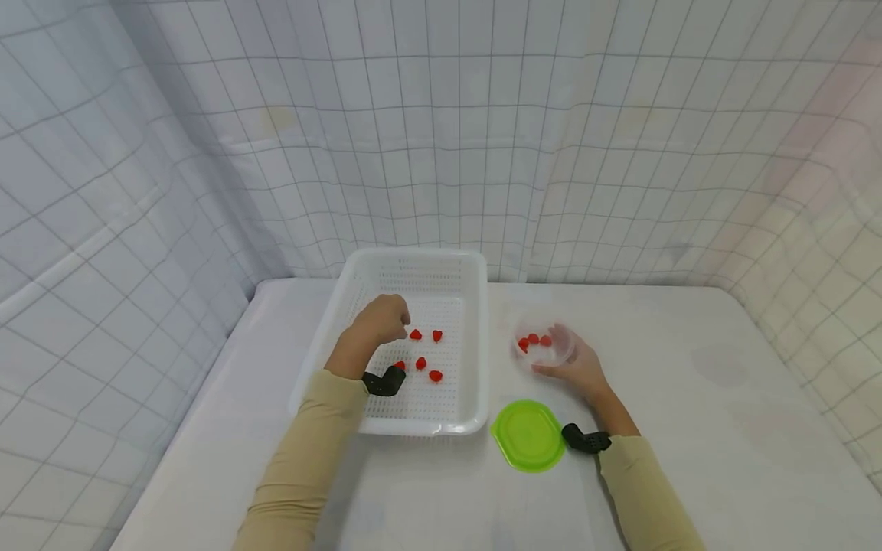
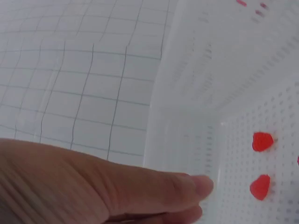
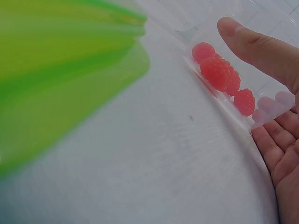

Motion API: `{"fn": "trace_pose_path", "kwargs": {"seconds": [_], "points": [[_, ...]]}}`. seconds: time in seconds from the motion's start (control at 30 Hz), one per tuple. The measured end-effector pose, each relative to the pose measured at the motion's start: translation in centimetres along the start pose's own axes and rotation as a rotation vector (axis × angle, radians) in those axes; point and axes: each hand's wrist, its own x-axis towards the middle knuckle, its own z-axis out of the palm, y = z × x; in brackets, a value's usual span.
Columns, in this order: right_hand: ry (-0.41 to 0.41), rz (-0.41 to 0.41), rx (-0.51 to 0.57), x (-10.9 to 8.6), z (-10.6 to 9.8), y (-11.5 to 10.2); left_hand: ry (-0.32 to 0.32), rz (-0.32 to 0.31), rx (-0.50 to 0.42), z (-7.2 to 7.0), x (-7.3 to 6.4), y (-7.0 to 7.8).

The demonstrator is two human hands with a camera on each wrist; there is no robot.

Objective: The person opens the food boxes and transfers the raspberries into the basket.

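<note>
My left hand (image 1: 382,317) is over the left half of a white perforated basket (image 1: 478,344). In the left wrist view its thumb lies close over another finger, and I cannot tell whether anything is pinched there. Several red raspberries (image 1: 436,376) lie scattered on the basket floor, two of them beside a raspberry (image 2: 259,187) close to my fingertips in that view. To the right, my right hand (image 1: 579,367) grips a clear round plastic container (image 1: 551,357) by its side, thumb near the rim. Several raspberries (image 3: 219,74) sit inside the container.
A bright green lid (image 1: 529,436) lies on the white table (image 1: 689,428), between the basket's front right corner and my right wrist. Black wrist cameras sit on both wrists. Grid-patterned white curtain (image 1: 441,138) encloses the table at the back and sides.
</note>
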Motion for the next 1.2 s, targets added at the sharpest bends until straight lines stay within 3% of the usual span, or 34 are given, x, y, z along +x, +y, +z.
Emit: {"fn": "trace_pose_path", "kwargs": {"seconds": [0.17, 0.37, 0.7, 1.03, 1.2], "points": [[0.007, -0.001, -0.012, 0.0, 0.1, 0.2, 0.045, 0.109, -0.108, 0.3, 0.4, 1.8], [0.005, -0.01, -0.01, 0.1, 0.1, 0.2, 0.045, 0.138, -0.14, 0.7, 0.8, 3.3], [0.005, 0.002, 0.002, -0.1, 0.1, 0.1, 0.141, 0.335, -0.093, 1.0, 2.0, 7.0], [-0.005, 0.008, 0.018, -0.1, 0.3, 0.2, 0.123, 0.39, -0.02, 1.3, 2.6, 10.5], [0.0, 0.005, 0.018, 0.0, 0.2, 0.0, 0.06, 0.422, 0.075, 1.7, 3.1, 12.7]]}}
